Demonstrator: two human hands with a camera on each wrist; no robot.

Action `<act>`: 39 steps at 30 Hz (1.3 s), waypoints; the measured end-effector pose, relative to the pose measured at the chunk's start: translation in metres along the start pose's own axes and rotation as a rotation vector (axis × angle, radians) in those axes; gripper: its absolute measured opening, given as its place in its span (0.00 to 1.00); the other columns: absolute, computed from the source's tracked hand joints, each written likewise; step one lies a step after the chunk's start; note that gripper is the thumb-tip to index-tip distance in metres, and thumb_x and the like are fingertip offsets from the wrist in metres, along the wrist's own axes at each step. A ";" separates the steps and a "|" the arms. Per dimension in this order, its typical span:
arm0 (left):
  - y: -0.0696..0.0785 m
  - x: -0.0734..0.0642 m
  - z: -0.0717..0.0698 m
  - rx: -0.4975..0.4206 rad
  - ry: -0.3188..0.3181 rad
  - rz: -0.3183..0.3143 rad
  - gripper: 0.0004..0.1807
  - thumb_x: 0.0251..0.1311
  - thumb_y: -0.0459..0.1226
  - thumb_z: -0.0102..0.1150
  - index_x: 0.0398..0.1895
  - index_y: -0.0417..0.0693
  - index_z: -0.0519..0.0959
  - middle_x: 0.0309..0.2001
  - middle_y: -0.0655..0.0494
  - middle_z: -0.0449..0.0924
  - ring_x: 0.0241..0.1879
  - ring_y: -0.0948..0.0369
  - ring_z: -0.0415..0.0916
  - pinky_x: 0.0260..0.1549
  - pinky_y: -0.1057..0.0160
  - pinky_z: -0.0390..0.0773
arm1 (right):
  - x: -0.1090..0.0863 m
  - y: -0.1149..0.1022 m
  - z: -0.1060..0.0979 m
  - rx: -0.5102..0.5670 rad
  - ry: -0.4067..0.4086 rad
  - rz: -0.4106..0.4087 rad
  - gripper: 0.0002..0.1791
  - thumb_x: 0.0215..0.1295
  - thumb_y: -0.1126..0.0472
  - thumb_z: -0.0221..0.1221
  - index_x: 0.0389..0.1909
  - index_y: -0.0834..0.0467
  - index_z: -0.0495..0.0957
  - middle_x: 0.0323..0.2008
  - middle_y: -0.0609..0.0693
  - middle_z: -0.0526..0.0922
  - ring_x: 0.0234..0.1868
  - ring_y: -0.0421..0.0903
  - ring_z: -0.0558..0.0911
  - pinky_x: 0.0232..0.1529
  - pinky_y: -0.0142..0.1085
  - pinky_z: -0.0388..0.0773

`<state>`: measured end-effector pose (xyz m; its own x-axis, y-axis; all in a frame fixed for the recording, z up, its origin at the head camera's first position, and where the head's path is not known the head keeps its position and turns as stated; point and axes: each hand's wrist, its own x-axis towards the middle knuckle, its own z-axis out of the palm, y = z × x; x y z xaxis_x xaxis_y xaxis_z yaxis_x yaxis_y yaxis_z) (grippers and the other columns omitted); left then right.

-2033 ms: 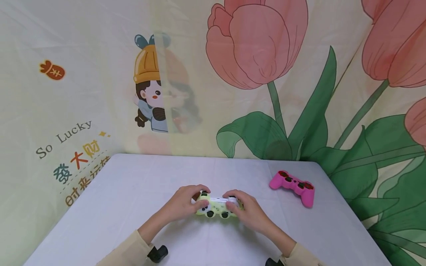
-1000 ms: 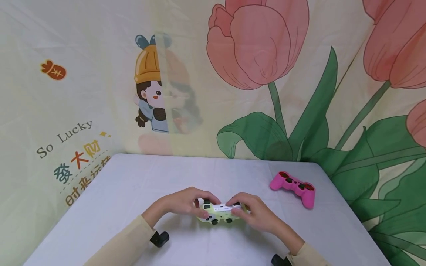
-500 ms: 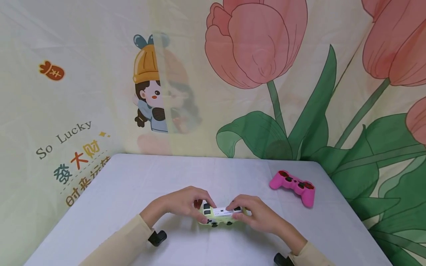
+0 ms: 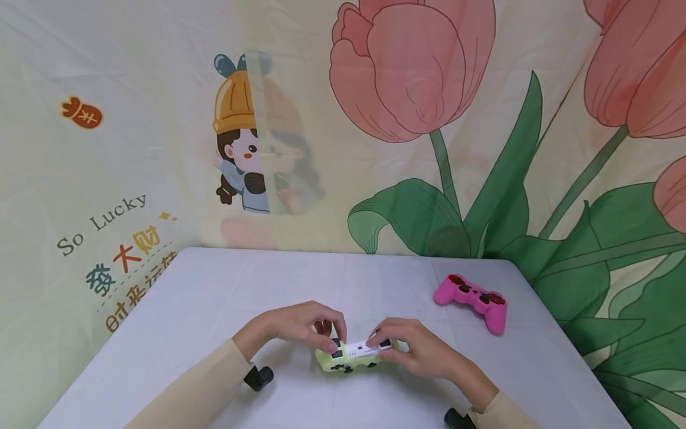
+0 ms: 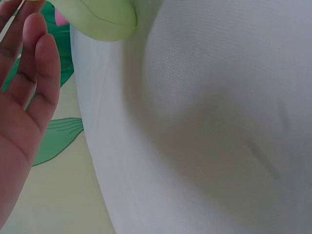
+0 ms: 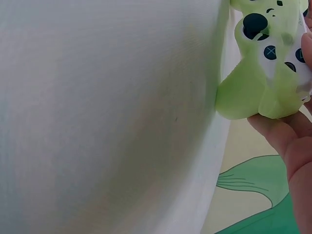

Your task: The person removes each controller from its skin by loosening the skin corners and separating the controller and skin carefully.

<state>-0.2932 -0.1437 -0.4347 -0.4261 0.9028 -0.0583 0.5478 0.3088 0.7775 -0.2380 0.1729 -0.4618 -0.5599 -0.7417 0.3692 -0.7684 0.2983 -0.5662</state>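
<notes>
A white game controller [image 4: 358, 353] with black buttons and sticks is held over the table's middle, its top edge facing up. A light green, partly see-through cover [image 6: 242, 90] wraps it. My left hand [image 4: 302, 322] has its thumb and forefinger at the controller's left shoulder buttons, pinching there; its other fingers bend loosely in the left wrist view, beside a green grip end [image 5: 105, 19]. The right end is gripped by my right hand [image 4: 418, 347], with fingers behind it and thumb on the near side. That hand partly hides the right shoulder buttons.
A pink game controller [image 4: 471, 300] lies toward the back right of the white table [image 4: 241, 280]. Behind the table hangs a printed cloth [image 4: 300, 232] with tulips and a cartoon figure. A black wrist camera [image 4: 259, 378] sits at the left cuff.
The controller has tipped so its top edge faces up more, and it has come slightly nearer. My left hand's thumb has shifted from its front face onto the left shoulder buttons.
</notes>
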 end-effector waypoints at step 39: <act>0.005 0.020 -0.006 -0.301 -0.326 -0.214 0.12 0.69 0.44 0.66 0.41 0.49 0.75 0.37 0.65 0.74 0.26 0.67 0.63 0.26 0.70 0.63 | -0.008 0.001 -0.002 -0.029 -0.035 0.003 0.15 0.68 0.60 0.72 0.53 0.43 0.87 0.54 0.41 0.87 0.53 0.39 0.85 0.52 0.38 0.84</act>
<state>-0.3034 -0.1261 -0.4287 -0.2324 0.8899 -0.3924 0.2197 0.4411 0.8702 -0.2350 0.1810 -0.4637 -0.5515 -0.7611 0.3416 -0.7756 0.3171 -0.5458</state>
